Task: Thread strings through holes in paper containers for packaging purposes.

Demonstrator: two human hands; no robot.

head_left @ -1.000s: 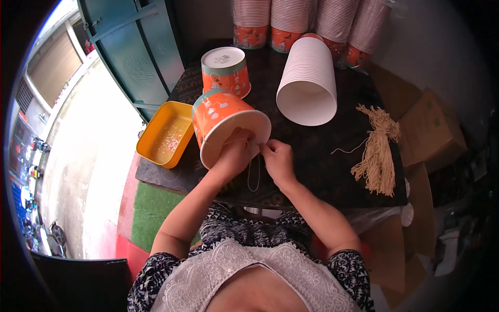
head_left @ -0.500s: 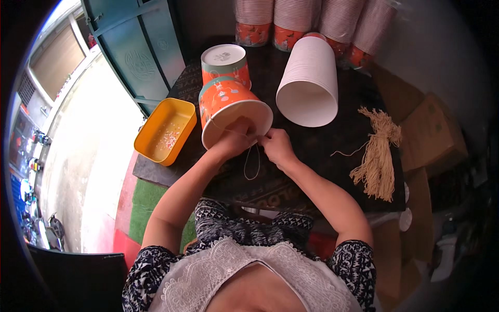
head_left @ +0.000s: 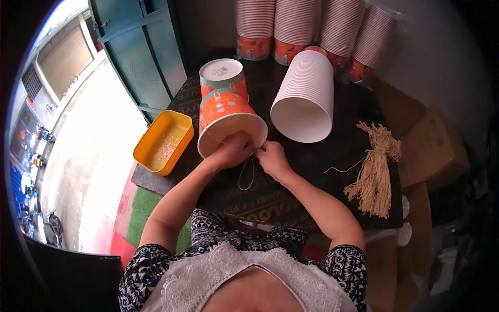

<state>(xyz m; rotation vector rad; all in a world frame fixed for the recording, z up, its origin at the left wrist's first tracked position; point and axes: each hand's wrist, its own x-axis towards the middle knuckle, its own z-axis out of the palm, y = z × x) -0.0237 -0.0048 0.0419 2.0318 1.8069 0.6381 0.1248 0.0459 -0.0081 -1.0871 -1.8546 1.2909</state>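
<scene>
A paper bucket (head_left: 223, 106), orange with a green band near its base, lies tilted with its white-rimmed mouth toward me. My left hand (head_left: 235, 150) reaches into that mouth, its fingers curled by the right inner wall. What they pinch is hidden. At the right side of the rim, my right hand (head_left: 272, 158) pinches a thin string (head_left: 251, 179), which hangs in a loop below the rim between both hands. Another strand crosses the left part of the mouth. Behind stands a matching bucket (head_left: 221, 70), upside down, touching the first.
A yellow plastic tub (head_left: 148, 147) with small bits inside sits at left. Nested white buckets (head_left: 301, 119) lie right of centre. A bundle of beige strings (head_left: 377, 177) is at the right. Wrapped bucket stacks (head_left: 296, 23) line the back; a cardboard box (head_left: 434, 145) stands beyond the table (head_left: 312, 177).
The whole view has shifted, so the table things sit slightly lower. Both hands stay at the bucket's mouth, and the string loop still hangs between them.
</scene>
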